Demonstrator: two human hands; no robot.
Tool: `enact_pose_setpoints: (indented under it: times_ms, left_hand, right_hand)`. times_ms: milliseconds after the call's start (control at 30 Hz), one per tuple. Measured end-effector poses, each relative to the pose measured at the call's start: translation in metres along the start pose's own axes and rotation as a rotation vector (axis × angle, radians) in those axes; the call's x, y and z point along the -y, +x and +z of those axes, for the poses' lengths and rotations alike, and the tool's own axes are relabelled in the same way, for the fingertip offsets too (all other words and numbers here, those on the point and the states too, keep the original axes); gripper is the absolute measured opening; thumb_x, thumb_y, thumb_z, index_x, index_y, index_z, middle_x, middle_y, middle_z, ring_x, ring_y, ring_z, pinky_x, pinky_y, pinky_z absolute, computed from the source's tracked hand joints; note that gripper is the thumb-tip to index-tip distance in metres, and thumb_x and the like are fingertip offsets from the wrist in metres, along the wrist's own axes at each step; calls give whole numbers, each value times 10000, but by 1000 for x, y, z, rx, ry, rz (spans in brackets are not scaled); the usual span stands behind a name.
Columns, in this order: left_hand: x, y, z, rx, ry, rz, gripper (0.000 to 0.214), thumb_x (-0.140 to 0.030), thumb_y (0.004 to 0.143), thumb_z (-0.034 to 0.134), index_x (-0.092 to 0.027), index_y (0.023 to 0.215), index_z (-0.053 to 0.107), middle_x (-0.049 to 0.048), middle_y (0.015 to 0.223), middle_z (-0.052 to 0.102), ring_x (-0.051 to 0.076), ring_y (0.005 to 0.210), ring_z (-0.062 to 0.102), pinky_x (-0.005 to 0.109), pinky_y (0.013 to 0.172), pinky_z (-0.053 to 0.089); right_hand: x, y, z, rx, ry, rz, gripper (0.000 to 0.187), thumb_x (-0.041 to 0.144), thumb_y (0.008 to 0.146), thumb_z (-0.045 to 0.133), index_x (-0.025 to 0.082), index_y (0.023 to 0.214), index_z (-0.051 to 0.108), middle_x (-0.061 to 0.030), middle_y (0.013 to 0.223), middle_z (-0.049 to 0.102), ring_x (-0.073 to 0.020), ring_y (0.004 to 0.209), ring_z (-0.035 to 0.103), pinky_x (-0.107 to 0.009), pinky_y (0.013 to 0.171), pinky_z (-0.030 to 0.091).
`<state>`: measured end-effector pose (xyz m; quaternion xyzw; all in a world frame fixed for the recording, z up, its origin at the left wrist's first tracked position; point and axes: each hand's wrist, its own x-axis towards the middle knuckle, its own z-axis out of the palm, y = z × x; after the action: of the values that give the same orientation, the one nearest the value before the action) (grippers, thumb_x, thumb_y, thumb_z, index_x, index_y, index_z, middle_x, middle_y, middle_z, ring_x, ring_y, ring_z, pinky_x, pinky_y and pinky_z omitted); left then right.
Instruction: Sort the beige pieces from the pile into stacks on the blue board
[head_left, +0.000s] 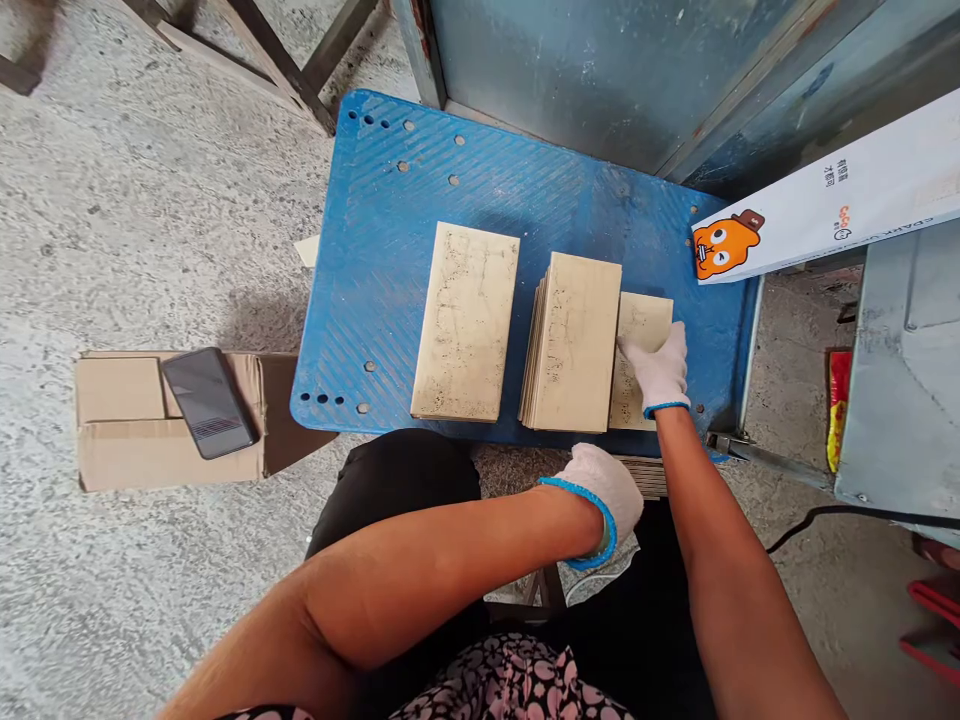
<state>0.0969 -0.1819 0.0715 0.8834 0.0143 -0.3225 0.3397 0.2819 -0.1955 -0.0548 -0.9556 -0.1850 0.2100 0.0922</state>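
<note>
1. The right hand (pixel 660 370) lies nearly flat on the low right pile (pixel 643 318), fingertips against the middle stack (pixel 574 340), seemingly keeping edges square.
2. The left hand (pixel 604 490) curls over more boards (pixel 651 478) at the blue platform's (pixel 375 250) near edge; I cannot tell whether it grips them.
3. A third stack (pixel 466 320) lies apart, leftward.

Open blue board (pixel 390 250) left of the tile stacks (pixel 574 340).

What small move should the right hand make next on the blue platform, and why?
Probably press against the middle stack to square it. The right hand lies flat on the low right pile with its fingers at that stack's right edge, and the stack's sheets look fanned along its left side. The left hand sits by the near edge of the blue platform.
</note>
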Motion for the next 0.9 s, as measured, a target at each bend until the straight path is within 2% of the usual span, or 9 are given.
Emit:
enact_pose_setpoints:
  times_ms: [67,167,333,467,567,700,900]
  left_hand:
    - [1,2,-1,1,1,-8,343,-74,844,525,-64,1106,746,274,1028,716,375,925,695,452,708,507]
    - [1,5,1,8,6,-2,354,-110,877,499,-53,1131,738,289,1053,707,382,929,692,458,699,498]
    - [-5,16,14,56,-48,27,336,-155,869,547,-93,1128,752,278,1082,715,403,956,688,490,724,493]
    - [-12,23,24,26,-91,-40,356,-183,879,543,-121,1166,743,253,1061,734,384,957,690,488,744,479]
    - [-18,22,27,65,-77,-99,401,-164,878,535,-128,1238,707,238,1098,733,364,976,688,471,764,472]
    - [-24,20,32,-4,-54,-95,422,-144,887,511,-131,1268,690,255,1220,685,394,1102,650,530,845,461]
    - [-29,28,48,-32,-44,-92,420,-127,865,529,-153,1243,709,236,1160,716,404,1095,653,597,915,427]
  right_hand:
    - [6,4,-5,-16,16,-3,1175,609,674,731,139,1574,138,-197,1605,230,-319,1476,267,-408,1183,285]
    - [13,9,-9,11,-30,22,1271,592,617,789,127,1583,107,-221,1604,222,-355,1483,242,-454,1190,278]
    - [22,22,0,28,-127,81,1393,583,554,831,124,1590,20,-275,1590,207,-419,1474,226,-555,1159,296]
    - [27,36,15,23,-179,119,1328,640,590,778,152,1588,51,-284,1564,221,-439,1449,261,-597,1120,332]
    - [27,41,23,-42,-193,125,1271,657,628,742,154,1582,69,-279,1481,318,-434,1374,376,-585,1074,392]
    - [26,39,27,-107,-189,89,1177,654,652,722,188,1566,146,-229,1388,404,-409,1269,486,-541,1021,451]
    - [28,39,31,-145,-193,78,1085,635,670,709,179,1530,230,-217,1315,439,-408,1230,504,-546,991,458]
